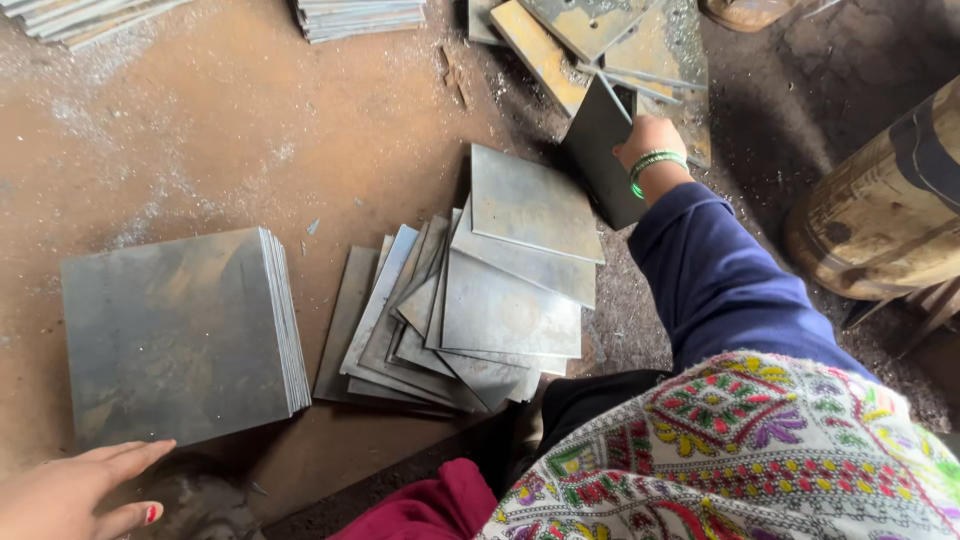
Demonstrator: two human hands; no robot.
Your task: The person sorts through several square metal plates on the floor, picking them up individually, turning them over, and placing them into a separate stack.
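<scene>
My right hand (pixel 648 138), with green bangles at the wrist and a blue sleeve, grips the top edge of a dark square metal plate (pixel 598 150) that stands tilted on its edge. The plate is just beyond a loose fanned pile of grey metal plates (pixel 490 290) in the middle. My left hand (pixel 70 492) lies at the lower left with fingers spread and nothing in it, close to the front edge of a neat stack of square plates (pixel 175 335).
More rusty plates (pixel 600 40) lie scattered beyond my right hand. Other plate stacks (pixel 360 15) sit at the top edge. A wooden barrel-like block (pixel 880 220) stands at the right. The brown floor (pixel 230 130) is dusted with metal filings.
</scene>
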